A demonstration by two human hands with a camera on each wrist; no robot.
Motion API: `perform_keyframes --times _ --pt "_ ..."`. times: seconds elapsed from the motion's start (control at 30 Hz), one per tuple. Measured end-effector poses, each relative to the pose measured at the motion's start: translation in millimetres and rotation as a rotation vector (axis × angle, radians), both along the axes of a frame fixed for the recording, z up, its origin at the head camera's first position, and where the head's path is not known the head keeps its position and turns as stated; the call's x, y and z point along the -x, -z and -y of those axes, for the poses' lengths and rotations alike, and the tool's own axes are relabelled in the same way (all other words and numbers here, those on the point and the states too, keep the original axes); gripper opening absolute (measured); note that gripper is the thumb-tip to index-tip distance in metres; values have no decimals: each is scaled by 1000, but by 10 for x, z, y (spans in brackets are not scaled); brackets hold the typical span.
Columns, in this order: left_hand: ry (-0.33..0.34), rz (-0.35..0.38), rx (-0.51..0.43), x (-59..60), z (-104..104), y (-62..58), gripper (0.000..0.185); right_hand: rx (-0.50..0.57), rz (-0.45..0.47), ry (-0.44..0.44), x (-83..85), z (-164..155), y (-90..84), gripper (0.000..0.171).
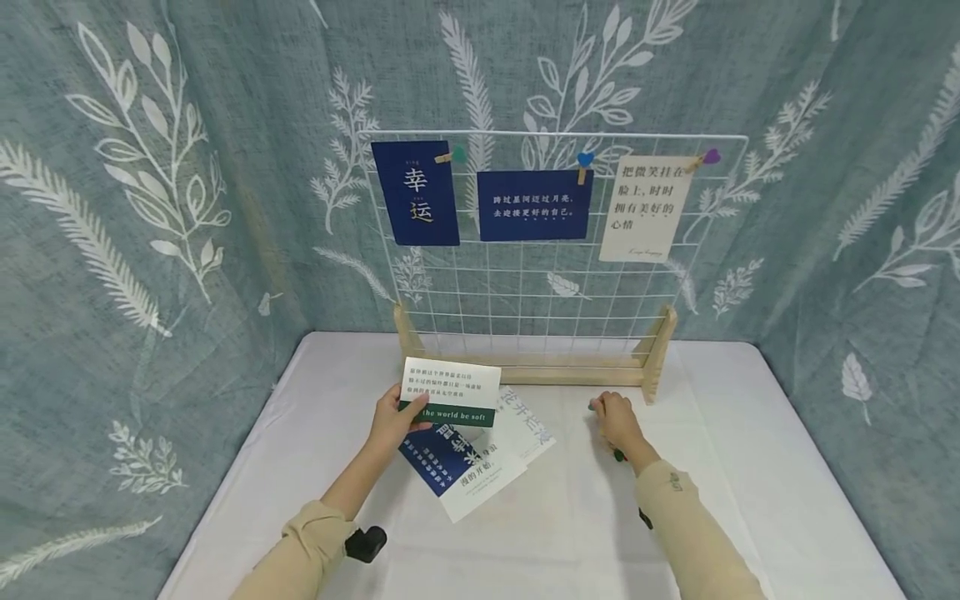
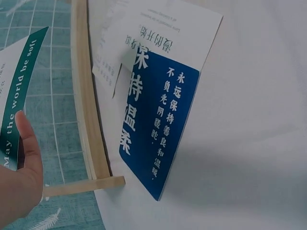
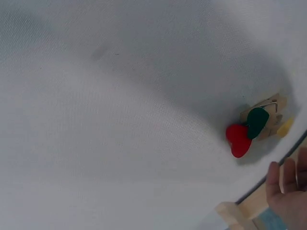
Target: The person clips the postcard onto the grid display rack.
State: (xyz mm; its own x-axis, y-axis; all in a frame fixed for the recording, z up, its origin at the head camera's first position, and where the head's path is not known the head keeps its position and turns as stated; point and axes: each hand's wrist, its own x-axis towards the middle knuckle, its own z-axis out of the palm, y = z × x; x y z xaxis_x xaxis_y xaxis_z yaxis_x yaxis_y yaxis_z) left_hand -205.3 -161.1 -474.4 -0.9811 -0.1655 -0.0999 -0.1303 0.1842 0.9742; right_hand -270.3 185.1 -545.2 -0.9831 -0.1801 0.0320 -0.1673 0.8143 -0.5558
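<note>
While the left hand [image 1: 390, 421] is raised just above the bench [image 1: 787, 500], a white card with a green band [image 1: 450, 392] is pinched at its lower left edge between thumb and fingers, so this grip is pressed onto the card. The card is held face up and roughly level, in front of the wooden base [image 1: 525, 373] of the wire grid [image 1: 551, 283], which keeps its printed side readable and its top edge free. In the left wrist view the thumb [image 2: 26, 139] is seen lying on the green band [image 2: 21, 91]. Beneath and just right of that hand, a blue-and-white card [image 1: 461, 467] and a white card [image 1: 525, 421] are left overlapping flat on the bench, within easy reach. On the grid above, three cards are hung along the top row: a dark blue one [image 1: 415, 193], a wide blue one [image 1: 534, 206] and a cream one [image 1: 645, 208], each fixed by a small heart-topped peg, such as the blue peg [image 1: 583, 162].

Further right, the right hand [image 1: 617, 421] is rested on the bench near the base's right foot [image 1: 658, 354]. Its fingers are curled downward; whether anything is gripped cannot be told. In the right wrist view a cluster of pegs with red and green hearts [image 3: 254, 129] is seen lying on the bench close to that hand.
</note>
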Motion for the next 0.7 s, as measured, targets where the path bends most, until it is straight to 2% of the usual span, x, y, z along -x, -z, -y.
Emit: perform_keyframes --times 0.17,0.2,0.3,0.4,0.43,0.47,0.7 --pt "-22 -7 2 21 32 -67 30 42 -53 21 29 -45 15 36" --pt "-24 -7 3 25 38 -84 30 53 -91 12 77 -76 100 40" --pt "-22 -12 8 41 52 -124 32 69 -112 -8 98 -91 125 37" --pt "-27 -6 3 62 63 -158 32 96 -85 -20 84 -70 111 29" --pt "-31 -3 -1 69 65 -168 32 98 -47 -14 30 -36 22 24" --pt "-35 0 -9 78 66 -180 32 97 -37 -15 17 -22 5 22" --pt "-55 -11 -46 165 40 -272 32 115 -28 -15 -20 22 -24 19"
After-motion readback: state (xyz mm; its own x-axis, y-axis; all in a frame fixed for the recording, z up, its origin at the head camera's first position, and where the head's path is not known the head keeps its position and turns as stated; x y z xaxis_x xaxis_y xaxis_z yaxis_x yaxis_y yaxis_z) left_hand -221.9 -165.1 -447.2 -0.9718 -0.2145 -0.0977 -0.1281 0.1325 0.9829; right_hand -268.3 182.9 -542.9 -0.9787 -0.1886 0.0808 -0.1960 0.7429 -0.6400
